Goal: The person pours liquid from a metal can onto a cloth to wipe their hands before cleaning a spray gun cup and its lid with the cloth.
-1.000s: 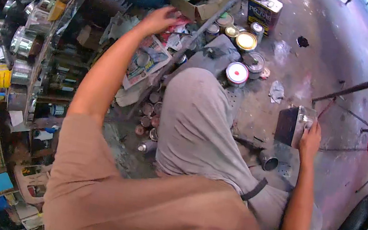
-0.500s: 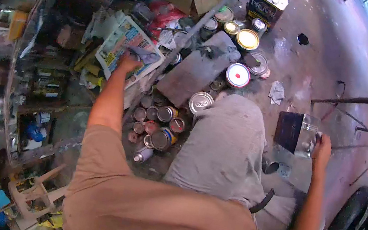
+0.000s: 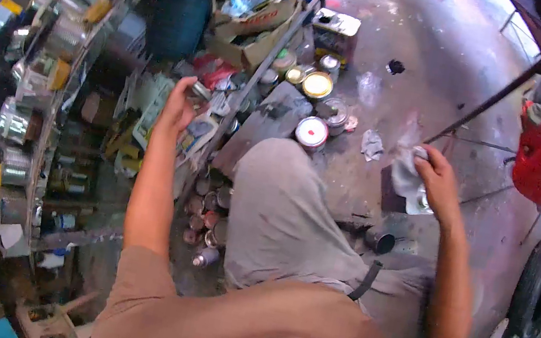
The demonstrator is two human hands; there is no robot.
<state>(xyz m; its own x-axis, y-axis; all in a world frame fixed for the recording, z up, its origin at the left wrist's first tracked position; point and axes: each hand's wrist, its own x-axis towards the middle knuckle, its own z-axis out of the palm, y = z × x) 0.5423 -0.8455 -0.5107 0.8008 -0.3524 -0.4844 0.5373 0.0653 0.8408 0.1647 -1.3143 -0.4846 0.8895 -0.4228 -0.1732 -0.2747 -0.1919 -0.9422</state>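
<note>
My left hand (image 3: pixel 178 109) is raised over the newspapers (image 3: pixel 151 104) beside the shelf, its fingers curled around a small greyish thing too blurred to name. On the right, my right hand (image 3: pixel 437 178) pinches a crumpled pale cloth (image 3: pixel 406 171). That cloth lies against the top of a dark rectangular tin (image 3: pixel 391 196) on the floor and hides part of it. Left of the tin, across the floor, is a round can with a white lid and a red dot (image 3: pixel 312 132).
Shelves with cans (image 3: pixel 16 166) run down the left. A metal bar (image 3: pixel 268 60) crosses by a cardboard box (image 3: pixel 259 26). More cans (image 3: pixel 317 84) and a black-and-white tin (image 3: pixel 335 32) stand beyond my knee. A dark cup (image 3: pixel 380 243) lies near my leg.
My left hand has lifted off the newspaper. My right hand has moved from the tin's side to its top and now has the pale cloth. The view has shifted.
</note>
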